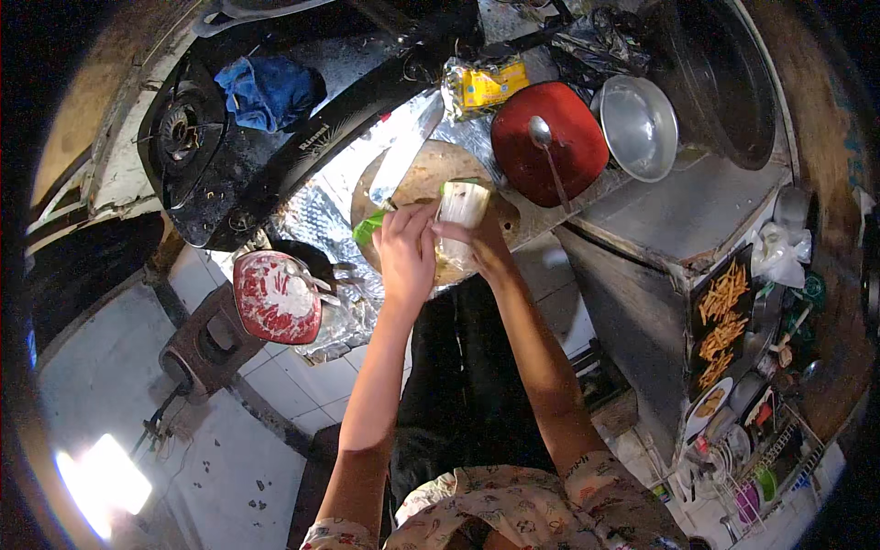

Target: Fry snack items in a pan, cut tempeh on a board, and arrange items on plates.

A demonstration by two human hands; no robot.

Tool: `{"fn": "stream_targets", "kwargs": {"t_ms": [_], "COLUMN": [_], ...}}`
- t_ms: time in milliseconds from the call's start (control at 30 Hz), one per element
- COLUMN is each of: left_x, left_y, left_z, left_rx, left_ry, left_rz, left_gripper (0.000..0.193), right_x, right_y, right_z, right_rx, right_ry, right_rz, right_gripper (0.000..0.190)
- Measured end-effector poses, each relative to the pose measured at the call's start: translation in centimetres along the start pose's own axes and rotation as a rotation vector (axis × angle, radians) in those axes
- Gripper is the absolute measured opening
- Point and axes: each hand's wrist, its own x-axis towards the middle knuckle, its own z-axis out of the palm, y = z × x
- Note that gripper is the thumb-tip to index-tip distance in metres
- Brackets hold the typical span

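Observation:
My right hand (487,242) grips a whitish block with a green edge (464,205) over the round wooden chopping board (440,159), its thumb lying across the block's front. Against the block's left side are the bent fingers of my left hand (407,253). A bright green strip (369,227), perhaps leaf or wrapper, shows beside that hand. Whether the left fingers pinch the strip or the block is hidden. Across the board's upper left lies a wide, shiny blade (407,152), apparently a knife; glare blurs its outline.
Right of the board are a red plate (543,161) with a spoon (542,132) and a metal bowl (638,129). A yellow packet (489,84) lies behind. A black Rinnai stove (275,179) bears a blue cloth (265,93). A flour-smeared red bowl (276,297) sits left.

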Motion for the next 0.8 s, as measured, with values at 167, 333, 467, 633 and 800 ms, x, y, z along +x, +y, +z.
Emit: {"fn": "stream_targets", "kwargs": {"t_ms": [167, 333, 467, 633, 800], "left_x": [0.7, 1.6, 1.8, 1.9, 1.8], "left_y": [-0.7, -1.5, -1.6, -2.1, -2.8], "left_z": [0.0, 0.2, 0.2, 0.5, 0.8], "left_rx": [-0.112, -0.359, -0.455, -0.575, -0.877], "left_ry": [-0.113, -0.057, -0.109, -0.037, -0.027], "left_rz": [-0.039, -0.084, -0.271, -0.337, -0.427], "left_gripper": [0.026, 0.014, 0.01, 0.01, 0.008], "right_x": [-0.5, 0.0, 1.2, 1.6, 0.4], "right_y": [-0.4, 0.5, 1.2, 0.7, -1.0], "right_z": [-0.1, -0.6, -0.4, 1.4, 2.9], "right_rx": [-0.054, -0.053, -0.22, -0.181, 0.111], "right_ry": [-0.096, -0.135, 0.027, 0.088, -0.027], "right_rz": [0.034, 0.014, -0.208, -0.225, -0.225], "right_gripper": [0.042, 0.043, 0.052, 0.054, 0.052]}}
